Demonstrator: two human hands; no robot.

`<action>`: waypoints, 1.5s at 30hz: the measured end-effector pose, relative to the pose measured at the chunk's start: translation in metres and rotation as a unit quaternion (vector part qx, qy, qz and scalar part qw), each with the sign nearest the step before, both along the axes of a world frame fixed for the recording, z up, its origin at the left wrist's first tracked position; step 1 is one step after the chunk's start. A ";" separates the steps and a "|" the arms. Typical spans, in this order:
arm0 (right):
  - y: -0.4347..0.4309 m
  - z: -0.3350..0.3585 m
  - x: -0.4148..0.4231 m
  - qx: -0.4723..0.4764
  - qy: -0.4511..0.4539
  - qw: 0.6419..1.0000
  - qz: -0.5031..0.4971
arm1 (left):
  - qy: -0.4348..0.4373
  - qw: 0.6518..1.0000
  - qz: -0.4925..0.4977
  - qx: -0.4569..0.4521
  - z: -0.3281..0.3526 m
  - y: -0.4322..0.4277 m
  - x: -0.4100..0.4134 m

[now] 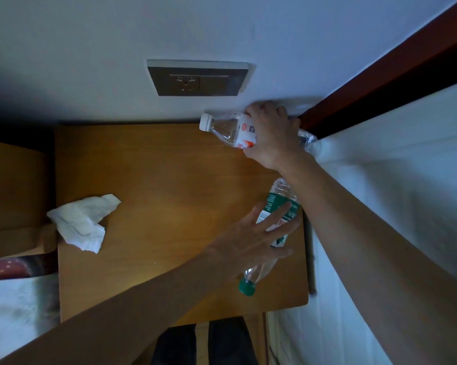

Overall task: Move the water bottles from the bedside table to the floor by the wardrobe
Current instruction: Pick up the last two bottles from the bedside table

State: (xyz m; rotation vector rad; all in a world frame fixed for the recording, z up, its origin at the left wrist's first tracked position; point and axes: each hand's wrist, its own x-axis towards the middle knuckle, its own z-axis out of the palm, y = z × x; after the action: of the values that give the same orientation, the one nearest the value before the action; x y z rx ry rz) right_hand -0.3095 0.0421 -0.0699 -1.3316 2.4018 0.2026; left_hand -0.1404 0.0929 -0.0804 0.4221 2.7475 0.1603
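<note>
While the head view looks straight down, a wooden bedside table (156, 206) is seen set against a pale wall (90, 43), and a grey socket panel (195, 79) is mounted just above its back edge. On the right, the table is flanked closely by a white-sheeted bed (393, 193), which is topped by a dark red-brown rail (380, 75). On the left, a lower wooden unit (14, 193) is butted up beside it. A crumpled tissue (81, 225) is draped over the left edge, half on, half off. Bare wood is shown across the middle and front of the top, so the open room is found there and toward the near edge.

Now the action: both bottles are found along the right side. At the back right corner, close to the wall, the white-capped bottle (227, 127) is clamped by the right hand (272, 138), tipped sideways with its cap pointing left. Nearer the front, by the right edge, the green-capped bottle (281, 193) is gripped by the left hand (261, 233), with fingers spread across the label and the cap aimed at the near edge. The hands are held apart.
</note>
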 end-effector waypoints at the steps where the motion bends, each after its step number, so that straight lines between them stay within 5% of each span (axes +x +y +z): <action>1: 0.000 -0.001 0.000 0.002 0.003 1.000 0.000 | -0.001 1.000 -0.015 -0.007 0.000 0.000 -0.001; 14: 0.006 0.014 0.004 -0.016 -0.055 0.998 0.015 | 0.017 0.998 -0.055 0.014 0.003 -0.001 0.024; 23: 0.015 0.057 0.020 -0.084 -0.171 0.981 -0.028 | -0.034 0.985 0.053 0.161 0.051 -0.006 0.069; 28: 0.030 0.098 0.022 -0.110 -0.225 0.966 -0.070 | 0.053 0.975 0.126 0.175 0.075 -0.019 0.091; 33: 0.041 0.144 0.039 -0.208 -0.255 0.934 -0.141 | 0.128 0.844 0.387 0.349 0.099 -0.026 0.116; 40: 0.047 0.207 0.070 -0.310 -0.292 0.884 -0.193 | 0.280 0.692 0.541 0.388 0.178 -0.057 0.129; 45: 0.056 0.262 0.092 -0.376 -0.338 0.833 -0.223 | 0.267 0.583 0.646 0.414 0.237 -0.067 0.141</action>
State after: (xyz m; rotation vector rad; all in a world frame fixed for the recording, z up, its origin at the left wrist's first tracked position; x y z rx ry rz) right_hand -0.2173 0.0981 0.1926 -0.8056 2.0858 -1.2427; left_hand 0.0005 0.0258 0.1567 -1.7069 2.5936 1.9279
